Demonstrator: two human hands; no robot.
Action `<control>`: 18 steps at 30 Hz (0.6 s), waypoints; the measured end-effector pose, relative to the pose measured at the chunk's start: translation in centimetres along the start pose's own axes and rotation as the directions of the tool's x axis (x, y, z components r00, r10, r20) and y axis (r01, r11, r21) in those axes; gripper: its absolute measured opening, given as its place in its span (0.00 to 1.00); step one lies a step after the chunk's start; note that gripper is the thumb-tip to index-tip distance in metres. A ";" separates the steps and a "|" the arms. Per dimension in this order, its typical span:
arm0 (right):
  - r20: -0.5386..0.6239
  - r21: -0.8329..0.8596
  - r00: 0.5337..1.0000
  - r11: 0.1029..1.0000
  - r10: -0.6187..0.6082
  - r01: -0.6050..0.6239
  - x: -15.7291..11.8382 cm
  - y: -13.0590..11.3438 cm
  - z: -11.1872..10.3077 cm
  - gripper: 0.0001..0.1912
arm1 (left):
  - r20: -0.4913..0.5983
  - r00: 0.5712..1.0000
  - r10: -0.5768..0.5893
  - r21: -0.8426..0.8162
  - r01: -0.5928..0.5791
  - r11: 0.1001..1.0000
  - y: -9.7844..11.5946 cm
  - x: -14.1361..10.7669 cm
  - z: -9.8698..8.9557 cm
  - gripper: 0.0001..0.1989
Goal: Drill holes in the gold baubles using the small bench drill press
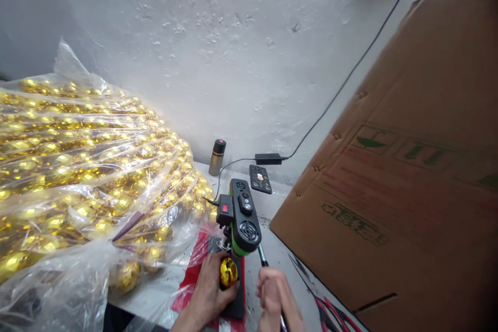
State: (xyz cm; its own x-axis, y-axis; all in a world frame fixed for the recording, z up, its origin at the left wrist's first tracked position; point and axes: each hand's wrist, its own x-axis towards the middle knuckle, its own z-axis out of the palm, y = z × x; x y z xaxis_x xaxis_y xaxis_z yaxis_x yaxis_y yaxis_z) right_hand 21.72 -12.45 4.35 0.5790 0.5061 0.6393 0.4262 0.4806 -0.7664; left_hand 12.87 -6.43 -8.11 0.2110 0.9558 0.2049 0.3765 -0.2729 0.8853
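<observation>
My left hand is closed round a shiny gold ball, fingers and thumb on either side of it. The ball sits over the dark base of a small black and green machine, just below the machine's head. My right hand is wrapped round a metal lever at the machine's right side. Red plastic lies under the base.
A clear bag full of gold balls fills the left. Behind the machine are a bottle, a phone and a power adapter with its cable. A large cardboard box leans at right, red cables near its foot.
</observation>
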 end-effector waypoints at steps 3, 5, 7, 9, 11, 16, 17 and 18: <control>0.147 0.005 0.984 0.994 -0.105 0.106 3.3 -1.4 -0.8 0.20 | 0.008 0.999 0.052 0.002 -0.052 0.999 -0.9 -1.3 -0.3 0.26; 0.186 0.016 0.971 0.989 -0.150 0.149 4.0 -1.7 -0.9 0.21 | 0.030 0.989 0.147 0.047 -0.148 0.988 -2.1 -2.6 -1.1 0.26; 0.142 0.020 0.983 0.993 -0.116 0.114 3.5 -1.9 -0.6 0.21 | 0.054 0.965 0.256 0.128 -0.261 0.957 -3.2 -3.5 -2.7 0.30; 0.067 0.029 0.996 0.998 -0.060 0.058 2.4 -2.0 0.0 0.20 | 0.001 0.953 0.302 0.243 -0.293 0.925 -3.8 -3.4 -5.1 0.25; 0.016 0.040 0.999 0.999 -0.031 0.031 1.3 -2.1 0.5 0.20 | -0.110 0.954 0.281 0.380 -0.220 0.898 -3.5 -1.9 -8.0 0.19; -0.036 0.045 0.999 0.999 -0.002 0.003 0.4 -2.1 1.1 0.20 | -0.080 0.996 -0.036 0.737 0.083 0.670 -1.3 3.6 -14.1 0.18; -0.040 0.049 0.999 0.999 -0.003 0.005 0.3 -2.1 1.1 0.19 | -0.076 0.991 -0.112 0.773 0.129 0.621 -1.0 4.2 -14.8 0.18; -0.039 0.052 0.999 0.999 -0.004 0.006 0.3 -2.0 1.1 0.19 | -0.081 0.983 -0.166 0.795 0.164 0.584 -0.8 4.6 -15.3 0.18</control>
State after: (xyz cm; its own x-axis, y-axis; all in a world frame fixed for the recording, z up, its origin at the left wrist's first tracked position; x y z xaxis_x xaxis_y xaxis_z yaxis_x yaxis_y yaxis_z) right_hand 20.26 -12.47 6.17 0.6043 0.4756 0.6392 0.3930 0.5199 -0.7584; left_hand -0.30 -0.18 -1.46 0.0716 0.9936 0.0878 0.9718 -0.0893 0.2183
